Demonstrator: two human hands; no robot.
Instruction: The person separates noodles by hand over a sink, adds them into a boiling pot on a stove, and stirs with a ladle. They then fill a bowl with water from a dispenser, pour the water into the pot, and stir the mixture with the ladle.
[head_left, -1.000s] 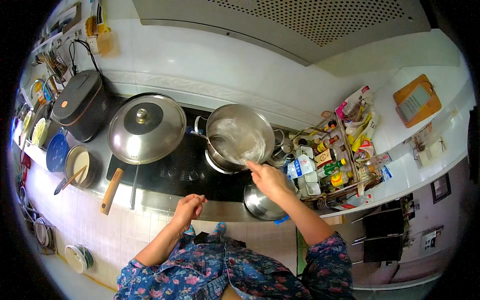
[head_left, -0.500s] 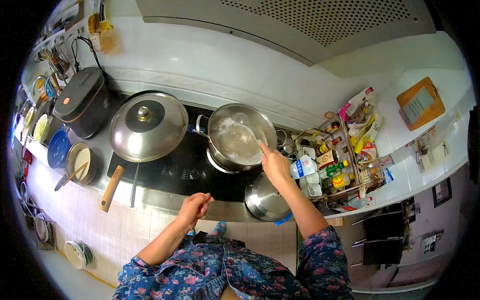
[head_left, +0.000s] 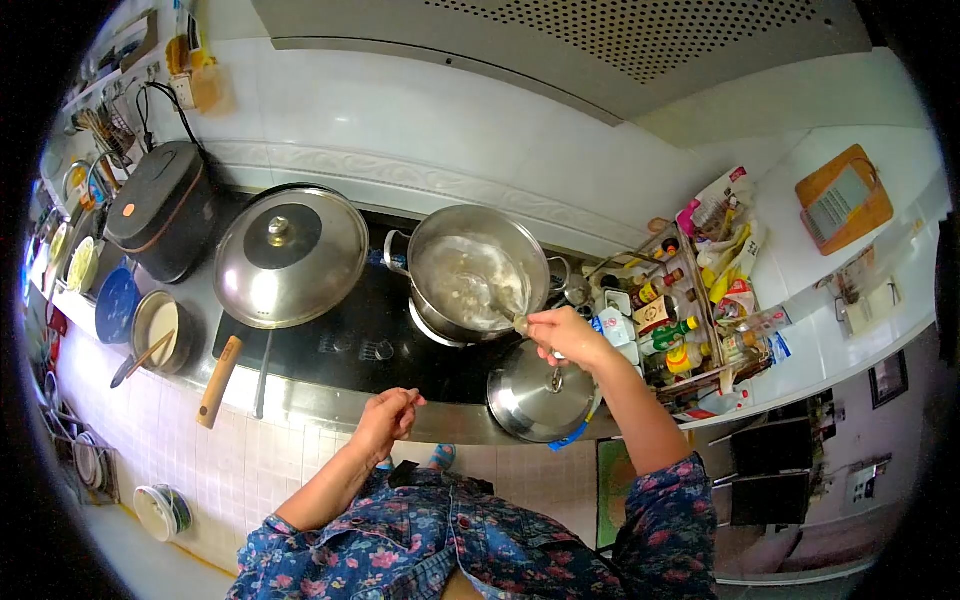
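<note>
Kitchen, viewed from above: a steel-edged counter [head_left: 445,428] runs along a white wall, below a perforated hood [head_left: 560,50]. Set into the counter is a black cooktop [head_left: 340,375]. Right end: wire basket [head_left: 708,325] packed with bottles, one green-capped; small white tubs stand beside them. Left side of cooktop: wide pan, wooden handle [head_left: 218,383] pointing forward, covered by a domed lid [head_left: 335,255]; contents hidden. Far left: dark rice cooker [head_left: 160,210], closed.

Right side of cooktop: deep steel pot [head_left: 465,222], uncovered, holding cloudy, whitish liquid [head_left: 465,280]; solids within cannot be identified. A second steel lid [head_left: 530,400] rests just in front, by the counter's edge. Small pot [head_left: 180,355], left: pale contents, a wooden-handled implement across its rim. Blue bowl [head_left: 117,305] adjoins it.

Right hand [head_left: 572,338]: fingers clenched on a utensil [head_left: 521,324] at the pot's near right rim; its far end is blurred. Left hand [head_left: 388,415]: fingers curled inward, before the cooktop.
</note>
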